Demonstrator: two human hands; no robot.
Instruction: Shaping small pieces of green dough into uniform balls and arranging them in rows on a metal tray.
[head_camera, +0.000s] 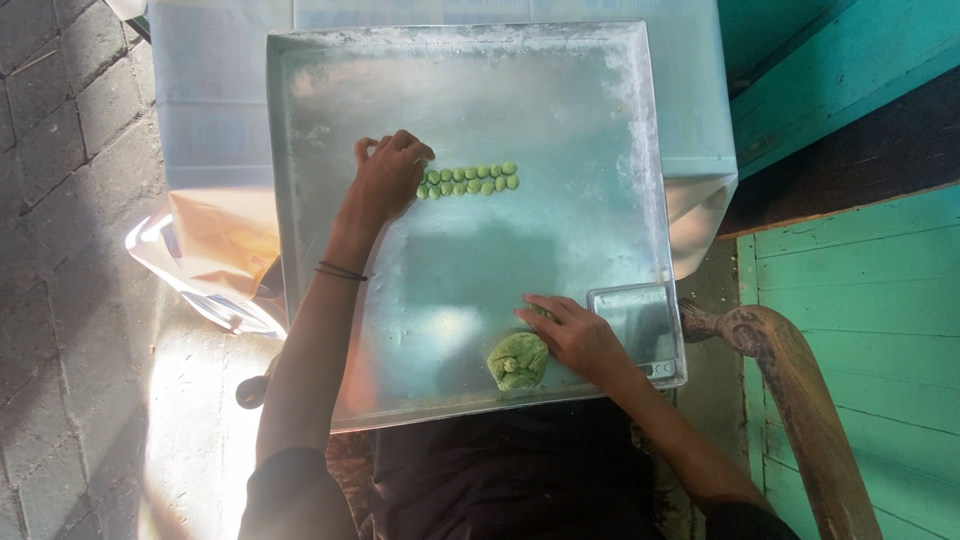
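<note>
Grey brick paving (60, 180), teal plank wall (850, 290), possibly sunlit.

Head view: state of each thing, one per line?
Tray: flat, floury along the rim.
Dough balls: two short rows, touching.
Dough lump: a soft mound near the tray's front edge.
Scale: on the tray's right front corner, pan bare.
Left hand: fingers bent at the rows' left end.
Right hand: resting by the lump, fingers curled.

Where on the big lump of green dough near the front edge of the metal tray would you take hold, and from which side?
Grip the green dough lump across its rounded top, coming from above and its left side. Its right side is taken by the right hand, and it lies flat on the metal tray, so nothing can get underneath.
</note>
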